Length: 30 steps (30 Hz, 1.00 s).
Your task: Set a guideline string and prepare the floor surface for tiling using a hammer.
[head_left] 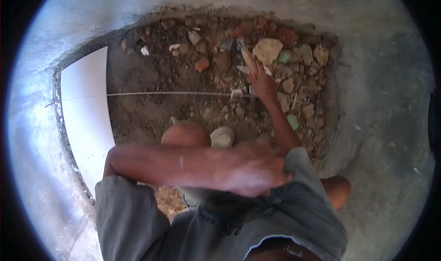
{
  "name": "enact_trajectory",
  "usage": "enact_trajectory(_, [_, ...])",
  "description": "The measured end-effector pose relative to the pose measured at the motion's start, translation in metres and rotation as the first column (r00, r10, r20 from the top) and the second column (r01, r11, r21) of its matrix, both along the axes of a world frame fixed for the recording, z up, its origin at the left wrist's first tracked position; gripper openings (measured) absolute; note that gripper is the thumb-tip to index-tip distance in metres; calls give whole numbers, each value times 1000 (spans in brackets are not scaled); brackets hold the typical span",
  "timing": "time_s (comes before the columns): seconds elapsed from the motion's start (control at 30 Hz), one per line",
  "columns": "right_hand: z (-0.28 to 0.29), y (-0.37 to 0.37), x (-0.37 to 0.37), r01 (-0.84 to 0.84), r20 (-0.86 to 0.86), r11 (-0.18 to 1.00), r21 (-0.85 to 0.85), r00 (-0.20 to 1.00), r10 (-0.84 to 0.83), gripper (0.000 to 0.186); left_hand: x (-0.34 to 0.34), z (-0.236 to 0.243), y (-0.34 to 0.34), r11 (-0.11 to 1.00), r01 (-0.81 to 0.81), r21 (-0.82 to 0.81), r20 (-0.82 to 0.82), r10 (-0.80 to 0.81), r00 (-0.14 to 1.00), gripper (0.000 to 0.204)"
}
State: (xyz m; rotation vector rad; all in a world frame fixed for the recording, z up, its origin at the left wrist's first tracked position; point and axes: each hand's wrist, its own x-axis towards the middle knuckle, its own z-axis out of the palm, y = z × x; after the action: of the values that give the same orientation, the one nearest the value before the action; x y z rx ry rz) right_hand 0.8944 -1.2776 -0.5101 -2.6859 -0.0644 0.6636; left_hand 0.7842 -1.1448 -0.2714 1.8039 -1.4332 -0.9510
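Observation:
My right hand (259, 77) reaches forward into a bed of dirt and rubble, fingers stretched out and lying on the stones just below a large pale stone (268, 49). I see nothing gripped in it. My left forearm crosses in front of my body, and my left hand (250, 169), blurred, rests flat near my right elbow over my grey shorts (294, 201). It holds nothing that I can see. A rounded pale stone (223, 136) lies beside my left knee (186, 134).
White tiles (85, 100) are laid along the left side of the dirt bed. A taut string (174, 93) runs across the bed from the tiles to the rubble. Broken red brick pieces (202, 64) and green shards (285, 57) lie among the stones. Grey concrete floor (386, 100) surrounds the bed.

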Motion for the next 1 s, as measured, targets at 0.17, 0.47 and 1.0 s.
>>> enact_trajectory(0.17, [17, 8, -27, -128, 454, 897, 423, 887, -88, 64, 1, -9, -3, 998, -33, -54, 44, 35, 998, 53])
enact_trajectory(0.47, [14, 9, -18, -107, 58, 992, 70, 993, 103, 63, 3, -4, 3, 995, -76, -61, 92, 81, 992, 53])
enact_trajectory(1.0, [-18, -121, 10, 198, 64, 980, -21, 978, -196, 57, -1, 5, 6, 1000, 11, -5, 72, -11, 997, 60])
